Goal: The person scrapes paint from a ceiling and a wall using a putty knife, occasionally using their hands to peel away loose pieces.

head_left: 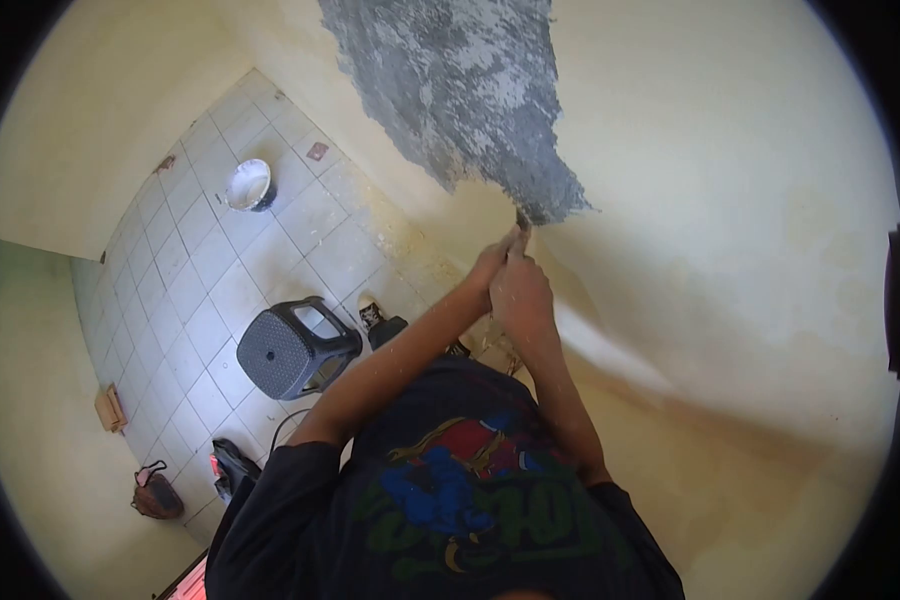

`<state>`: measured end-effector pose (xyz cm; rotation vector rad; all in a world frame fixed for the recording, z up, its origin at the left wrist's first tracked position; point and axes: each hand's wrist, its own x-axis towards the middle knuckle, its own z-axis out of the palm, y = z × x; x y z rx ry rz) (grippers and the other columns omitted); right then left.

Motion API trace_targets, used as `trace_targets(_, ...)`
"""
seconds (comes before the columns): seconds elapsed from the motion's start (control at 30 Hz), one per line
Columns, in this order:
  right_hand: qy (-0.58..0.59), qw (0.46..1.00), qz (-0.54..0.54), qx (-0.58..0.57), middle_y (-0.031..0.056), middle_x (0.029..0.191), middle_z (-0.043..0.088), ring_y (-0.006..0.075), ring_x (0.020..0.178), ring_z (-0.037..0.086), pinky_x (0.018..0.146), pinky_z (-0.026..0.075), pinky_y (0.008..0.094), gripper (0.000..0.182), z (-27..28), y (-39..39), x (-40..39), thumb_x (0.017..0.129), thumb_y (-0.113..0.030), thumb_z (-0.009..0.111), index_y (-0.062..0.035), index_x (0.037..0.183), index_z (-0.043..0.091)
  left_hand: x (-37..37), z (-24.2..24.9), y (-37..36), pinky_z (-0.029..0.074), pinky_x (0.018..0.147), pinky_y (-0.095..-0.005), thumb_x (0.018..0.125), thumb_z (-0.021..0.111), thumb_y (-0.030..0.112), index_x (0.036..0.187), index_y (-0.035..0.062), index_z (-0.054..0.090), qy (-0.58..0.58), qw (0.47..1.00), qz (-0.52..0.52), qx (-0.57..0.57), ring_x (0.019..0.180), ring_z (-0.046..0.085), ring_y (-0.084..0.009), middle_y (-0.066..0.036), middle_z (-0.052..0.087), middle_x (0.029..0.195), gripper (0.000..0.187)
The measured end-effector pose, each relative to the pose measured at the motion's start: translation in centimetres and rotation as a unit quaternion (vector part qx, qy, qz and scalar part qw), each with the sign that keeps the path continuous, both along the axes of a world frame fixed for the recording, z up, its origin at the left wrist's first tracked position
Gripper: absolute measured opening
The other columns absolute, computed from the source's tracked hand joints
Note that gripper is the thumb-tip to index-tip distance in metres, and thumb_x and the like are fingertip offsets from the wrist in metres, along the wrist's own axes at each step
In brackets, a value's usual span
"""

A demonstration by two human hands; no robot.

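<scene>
Both my hands meet at a small scraper (522, 216), whose blade lies against the lower edge of a bare grey patch (460, 90) on the cream wall (690, 150). My right hand (522, 290) is closed round its handle, with a finger stretched along it toward the blade. Close against it on the left, my left hand (492, 262) is closed at the handle too, its fingertips near the blade. Most of the handle is hidden by my fingers. Around the patch the paint edge is ragged.
A dark plastic stool (275, 352) stands on the tiled floor (185, 325) left of my legs. Farther off is a white-rimmed bucket (250, 186). A bag (157, 494), a brown block (110, 408) and a black bag (232, 466) lie at the lower left. Paint flakes dot the floor beside the wall.
</scene>
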<state>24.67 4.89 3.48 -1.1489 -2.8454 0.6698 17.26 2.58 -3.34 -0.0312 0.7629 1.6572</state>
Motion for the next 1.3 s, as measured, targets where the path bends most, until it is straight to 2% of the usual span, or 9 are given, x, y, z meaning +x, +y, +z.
trace_targets(0.07,0.016,0.999,-0.027,0.017,0.0247,0.088,0.059,0.0382,0.080,0.062,0.070,0.051,0.0455,0.046,2.1,-1.1,1.0,0.088,-0.014,0.042,0.0082,0.127,0.035,1.0,1.7,0.0,0.042,0.053,-0.0299,0.092,0.050,0.043,0.087,0.0135,0.054,-0.012,1.000,0.011,-0.013,0.057,0.050,-0.0138,-0.001,0.050,0.064,0.030)
trace_targets(0.2,-0.011,1.000,-0.002,-0.006,0.0244,0.090,0.059,0.0377,0.080,0.062,0.069,0.052,0.0453,0.045,0.0,0.1,0.3,0.087,-0.014,0.043,0.0075,0.126,0.037,0.6,1.1,0.0,0.042,0.052,-0.0287,0.092,0.051,0.042,0.085,0.0136,0.053,-0.028,0.999,0.016,-0.007,0.057,0.050,-0.0126,-0.001,0.050,0.064,0.030)
trace_targets(0.27,0.013,0.999,-0.041,0.023,0.0244,0.089,0.059,0.0376,0.080,0.062,0.069,0.052,0.0452,0.041,1.7,-1.3,1.1,0.087,-0.014,0.043,0.0081,0.121,0.040,1.2,1.1,0.0,0.044,0.052,-0.0336,0.091,0.053,0.043,0.084,0.0119,0.051,-0.031,1.000,0.005,0.003,0.056,0.053,-0.0170,-0.005,0.053,0.064,0.032)
trace_targets(0.57,-0.002,1.000,-0.018,-0.010,0.0251,0.090,0.058,0.0381,0.081,0.062,0.070,0.052,0.0443,0.045,-1.0,-0.7,0.4,0.086,-0.013,0.043,0.0077,0.126,0.037,0.6,-2.0,-0.4,0.044,0.052,-0.0318,0.090,0.054,0.042,0.089,0.0119,0.055,-0.082,0.995,0.002,0.053,0.056,0.053,-0.0160,-0.003,0.053,0.065,0.030)
trace_targets(0.7,0.010,0.999,-0.036,0.014,0.0247,0.089,0.059,0.0386,0.080,0.062,0.070,0.052,0.0446,0.041,0.0,-1.1,0.8,0.087,-0.012,0.043,0.0077,0.122,0.039,1.1,-0.2,-0.6,0.044,0.052,-0.0332,0.090,0.054,0.042,0.085,0.0121,0.053,-0.028,0.999,0.034,-0.013,0.054,0.052,-0.0164,-0.004,0.052,0.063,0.030)
trace_targets(0.8,-0.009,1.000,-0.002,-0.006,0.0244,0.091,0.059,0.0387,0.081,0.061,0.070,0.051,0.0452,0.045,-0.1,-0.2,0.8,0.087,-0.013,0.042,0.0076,0.126,0.036,0.9,-0.6,-0.1,0.045,0.053,-0.0317,0.090,0.054,0.041,0.089,0.0111,0.054,-0.049,0.998,0.013,0.046,0.057,0.053,-0.0155,-0.003,0.053,0.065,0.030)
trace_targets(0.87,0.032,0.999,-0.030,0.014,0.0246,0.091,0.059,0.0388,0.081,0.061,0.070,0.051,0.0463,0.041,1.3,-1.2,1.4,0.087,-0.013,0.041,0.0075,0.123,0.038,1.4,1.3,-0.2,0.044,0.052,-0.0328,0.091,0.053,0.041,0.084,0.0110,0.052,0.000,0.999,0.031,-0.019,0.055,0.053,-0.0167,-0.004,0.052,0.063,0.030)
trace_targets(0.97,-0.007,1.000,-0.001,-0.009,0.0242,0.090,0.059,0.0385,0.080,0.062,0.070,0.051,0.0461,0.047,-1.3,-0.1,0.3,0.087,-0.013,0.041,0.0087,0.128,0.033,0.5,-1.2,-0.4,0.045,0.052,-0.0317,0.091,0.054,0.040,0.088,0.0096,0.054,-0.028,0.999,0.025,0.014,0.056,0.054,-0.0164,-0.005,0.054,0.066,0.031)
trace_targets(1.3,0.023,0.999,-0.010,0.029,0.0247,0.088,0.060,0.0388,0.078,0.062,0.067,0.052,0.0441,0.045,0.6,-0.9,-0.8,0.087,-0.013,0.042,0.0109,0.125,0.034,-0.7,0.3,-0.1,0.044,0.050,-0.0324,0.090,0.054,0.040,0.084,0.0093,0.054,-0.017,0.999,0.047,-0.013,0.053,0.053,-0.0177,-0.006,0.054,0.063,0.032)
